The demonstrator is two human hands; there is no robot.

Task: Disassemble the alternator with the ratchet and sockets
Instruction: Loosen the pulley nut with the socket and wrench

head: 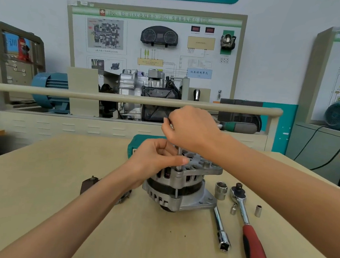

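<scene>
The silver alternator stands upright on the wooden table, in the middle. A thin extension shaft rises from a bolt at its upper rim. My right hand closes over the head of a green-handled ratchet on top of that shaft; the handle sticks out to the right. My left hand is curled around the shaft and rests against the alternator's top housing. The ratchet head itself is hidden under my fingers.
To the right of the alternator lie a large socket, a red-handled ratchet, a long extension bar and two small sockets. A dark part lies at the left. A teal tool case sits behind.
</scene>
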